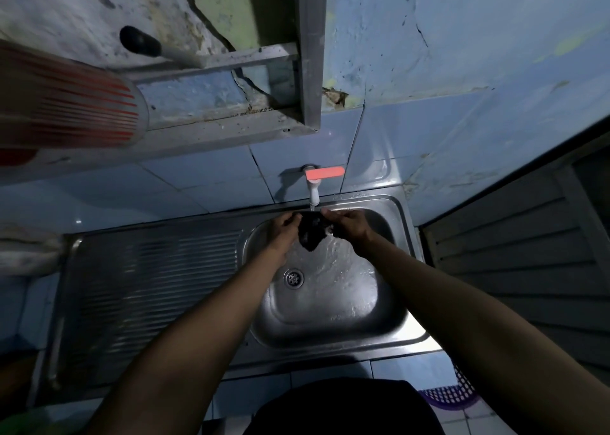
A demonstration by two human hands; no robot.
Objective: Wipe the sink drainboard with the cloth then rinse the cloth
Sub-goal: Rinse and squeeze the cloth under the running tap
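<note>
A dark cloth (312,233) hangs bunched between both my hands over the far end of the steel sink basin (389,319). My left hand (283,228) grips its left edge and my right hand (348,225) grips its right edge. The white tap (313,192) with a red handle stands directly above the cloth, and water runs onto it and spreads over the basin floor toward the drain (293,278). The ribbed steel drainboard (148,289) lies to the left of the basin.
A metal shelf frame (307,55) hangs on the cracked blue wall above the tap. A red-striped container (72,104) juts in at upper left. A slatted panel (515,243) stands to the right, with a purple basket (452,395) at the lower right.
</note>
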